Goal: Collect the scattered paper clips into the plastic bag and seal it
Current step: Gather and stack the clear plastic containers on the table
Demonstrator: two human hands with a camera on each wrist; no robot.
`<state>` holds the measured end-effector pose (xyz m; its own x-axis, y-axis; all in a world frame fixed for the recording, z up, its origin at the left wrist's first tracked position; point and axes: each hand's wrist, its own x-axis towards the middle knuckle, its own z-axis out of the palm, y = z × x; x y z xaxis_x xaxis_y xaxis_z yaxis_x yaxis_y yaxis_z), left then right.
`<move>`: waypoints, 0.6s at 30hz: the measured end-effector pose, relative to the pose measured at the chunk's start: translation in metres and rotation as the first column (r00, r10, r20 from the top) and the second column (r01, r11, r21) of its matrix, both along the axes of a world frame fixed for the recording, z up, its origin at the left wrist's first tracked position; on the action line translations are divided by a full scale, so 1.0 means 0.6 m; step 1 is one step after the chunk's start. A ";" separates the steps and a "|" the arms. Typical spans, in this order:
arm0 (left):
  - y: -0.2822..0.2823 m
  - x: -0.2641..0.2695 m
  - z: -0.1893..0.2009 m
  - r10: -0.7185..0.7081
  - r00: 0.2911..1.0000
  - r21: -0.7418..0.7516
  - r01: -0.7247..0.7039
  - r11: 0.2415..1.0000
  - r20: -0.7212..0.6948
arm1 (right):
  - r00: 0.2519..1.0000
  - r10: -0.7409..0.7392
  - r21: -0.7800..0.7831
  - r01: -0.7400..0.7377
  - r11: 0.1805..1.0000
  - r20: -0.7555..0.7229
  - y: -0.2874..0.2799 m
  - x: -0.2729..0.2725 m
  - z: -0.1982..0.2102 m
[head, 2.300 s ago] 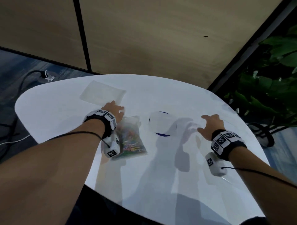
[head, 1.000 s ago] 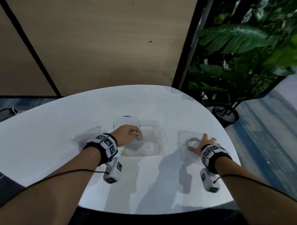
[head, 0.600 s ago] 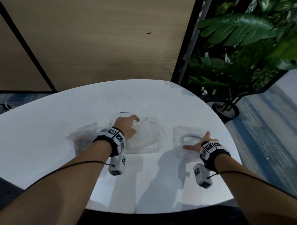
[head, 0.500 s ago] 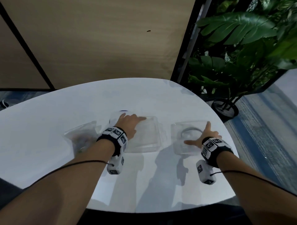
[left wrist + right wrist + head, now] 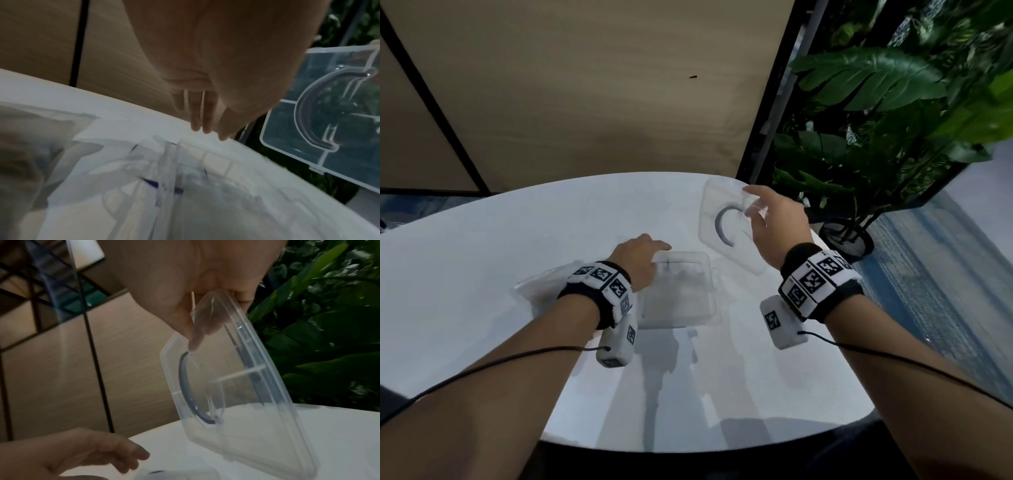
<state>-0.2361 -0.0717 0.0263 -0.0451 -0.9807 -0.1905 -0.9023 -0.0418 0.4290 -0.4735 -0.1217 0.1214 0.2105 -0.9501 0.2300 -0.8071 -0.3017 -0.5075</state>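
My left hand [image 5: 640,253] rests with straight fingers on the far rim of a clear plastic box [image 5: 678,294] in the middle of the white table [image 5: 482,257]. In the left wrist view its fingertips [image 5: 205,128] touch that box [image 5: 205,194]. My right hand [image 5: 774,216] pinches the edge of a clear lid [image 5: 714,202] with a grey curved handle and holds it tilted above the table. The right wrist view shows the thumb and fingers on the lid [image 5: 236,402]. The plastic bag [image 5: 537,287] lies left of my left wrist, partly hidden; no paper clips can be made out.
A large potted plant [image 5: 893,120] stands right of the table, its pot [image 5: 847,236] on the floor. A wooden wall panel [image 5: 602,102] rises behind the table's far edge. The table's rounded near edge lies close to my body.
My right hand has taken hold of the lid and lifted it off the table, up and away from me. My left hand has stayed on the box.
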 end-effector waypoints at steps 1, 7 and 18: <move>0.004 0.008 0.008 0.037 0.998 0.025 -0.036 0.999 -0.051 | 0.999 0.026 -0.026 -0.024 0.999 0.047 0.003 0.013 0.008; 0.036 0.037 0.027 0.223 0.946 0.176 -0.184 0.967 -0.234 | 0.865 -0.199 0.389 0.005 0.921 0.460 -0.018 0.074 -0.030; 0.060 0.045 -0.001 0.311 0.914 0.314 -0.224 0.923 -0.263 | 0.971 -0.145 0.745 0.238 0.624 -0.188 0.014 0.103 -0.169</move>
